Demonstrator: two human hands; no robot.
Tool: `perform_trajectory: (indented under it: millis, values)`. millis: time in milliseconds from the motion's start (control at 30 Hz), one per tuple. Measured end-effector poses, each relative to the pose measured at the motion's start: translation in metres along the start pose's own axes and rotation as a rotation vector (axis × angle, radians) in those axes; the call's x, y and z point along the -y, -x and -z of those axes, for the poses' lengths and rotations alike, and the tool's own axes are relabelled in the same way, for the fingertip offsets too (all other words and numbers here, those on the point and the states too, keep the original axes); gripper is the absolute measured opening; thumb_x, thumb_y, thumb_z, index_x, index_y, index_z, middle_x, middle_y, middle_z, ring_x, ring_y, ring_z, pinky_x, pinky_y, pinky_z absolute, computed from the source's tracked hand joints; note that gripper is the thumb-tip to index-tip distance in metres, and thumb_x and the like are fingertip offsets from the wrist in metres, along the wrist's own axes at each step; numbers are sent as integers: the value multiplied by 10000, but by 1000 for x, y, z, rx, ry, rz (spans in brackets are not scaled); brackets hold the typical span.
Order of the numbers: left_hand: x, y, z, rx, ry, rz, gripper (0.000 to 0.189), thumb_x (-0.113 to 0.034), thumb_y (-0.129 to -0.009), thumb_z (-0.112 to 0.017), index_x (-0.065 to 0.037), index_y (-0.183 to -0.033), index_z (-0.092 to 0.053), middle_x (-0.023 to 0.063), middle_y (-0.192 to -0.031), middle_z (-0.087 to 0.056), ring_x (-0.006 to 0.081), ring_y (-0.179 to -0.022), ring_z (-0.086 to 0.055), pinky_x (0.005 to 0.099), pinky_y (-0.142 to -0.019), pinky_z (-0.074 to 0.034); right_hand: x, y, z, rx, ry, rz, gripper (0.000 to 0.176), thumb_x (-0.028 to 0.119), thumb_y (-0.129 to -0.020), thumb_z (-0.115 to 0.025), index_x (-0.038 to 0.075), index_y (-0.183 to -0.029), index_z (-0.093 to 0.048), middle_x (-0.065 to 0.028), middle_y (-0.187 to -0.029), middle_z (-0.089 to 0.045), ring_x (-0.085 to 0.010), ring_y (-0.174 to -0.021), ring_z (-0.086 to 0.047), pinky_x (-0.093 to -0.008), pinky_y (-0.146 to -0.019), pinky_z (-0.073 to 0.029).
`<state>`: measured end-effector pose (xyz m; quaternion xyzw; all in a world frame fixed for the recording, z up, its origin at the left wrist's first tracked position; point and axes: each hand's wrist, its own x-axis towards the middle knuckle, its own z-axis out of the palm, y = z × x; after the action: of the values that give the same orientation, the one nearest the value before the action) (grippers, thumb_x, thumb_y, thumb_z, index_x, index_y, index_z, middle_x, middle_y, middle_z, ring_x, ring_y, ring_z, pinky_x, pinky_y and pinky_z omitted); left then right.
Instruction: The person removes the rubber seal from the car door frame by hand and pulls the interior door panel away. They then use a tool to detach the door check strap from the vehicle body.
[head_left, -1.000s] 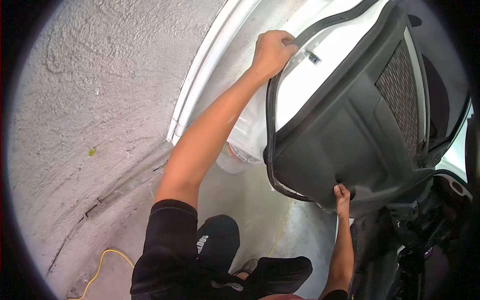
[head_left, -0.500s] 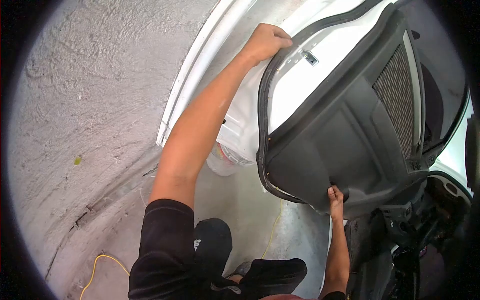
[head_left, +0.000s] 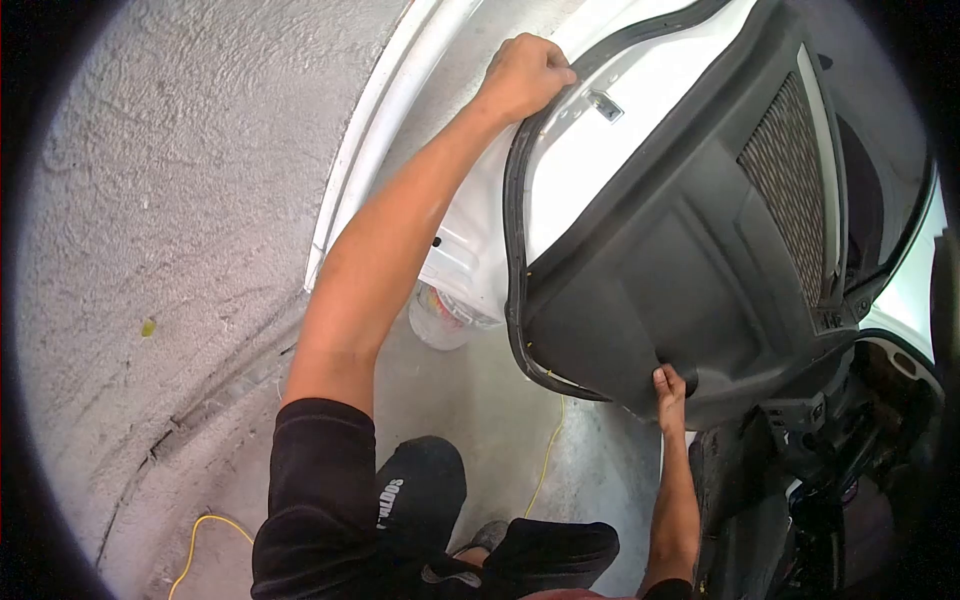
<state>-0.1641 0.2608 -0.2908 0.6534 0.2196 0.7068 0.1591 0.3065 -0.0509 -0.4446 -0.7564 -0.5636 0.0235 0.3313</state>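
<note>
My left hand (head_left: 525, 78) is closed at the upper edge of a white car panel (head_left: 590, 165), its fingers bent over the black rubber seal (head_left: 516, 220). The seal curves along the white panel's rim. A dark grey trim panel (head_left: 660, 270) with a striped mesh insert (head_left: 785, 190) covers much of the inner side. My right hand (head_left: 671, 388) grips the trim panel near its lower edge, thumb on the face and other fingers partly hidden at a dark recess. A small metal fitting (head_left: 606, 106) sits on the white metal near my left hand.
A clear plastic container (head_left: 440, 320) stands on the floor behind my left forearm. Yellow cords (head_left: 205, 520) lie on the concrete. A rough grey wall or floor surface (head_left: 190, 180) fills the left side. Dark car interior parts (head_left: 800, 470) are at lower right.
The view has shifted slightly, so the car parts sit a little further left and higher. Both hands keep their places on the seal and the trim panel.
</note>
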Motion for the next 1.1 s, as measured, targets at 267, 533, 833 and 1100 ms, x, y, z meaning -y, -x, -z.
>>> perform_trajectory:
  millis: [267,533,833,1100]
  values:
    - [-12,2,-15,-49,-257,-95,239,-130,-836,-672,26,-1005,-737,204,-898,-718,314,-856,-695,390,-823,-521,32,7,-4,-35,-23,115,533,481,-959,-579,-46,-1028,-618,-109,-879,-597,-209,-857,-541,-335,-808,-441]
    - [9,48,-2,-51,13,6,345,-187,-803,-726,0,-1093,-728,168,-956,-716,263,-798,-673,373,-765,-521,35,7,-6,-79,60,177,438,418,-999,-519,-7,-924,-587,-37,-714,-494,-156,-680,-455,-328,-625,-388]
    - [19,71,12,-43,140,166,276,-103,-764,-748,37,-1002,-740,161,-879,-727,229,-824,-682,342,-769,-537,35,8,-7,-45,-23,213,474,455,-997,-544,-14,-950,-594,-15,-727,-480,-123,-681,-445,-304,-612,-368]
    - [17,72,15,-35,183,332,221,-65,-750,-749,33,-948,-750,178,-847,-727,232,-824,-700,336,-763,-551,23,6,-9,-54,-21,220,409,371,-1013,-525,-29,-941,-578,4,-769,-470,-115,-743,-422,-283,-661,-357]
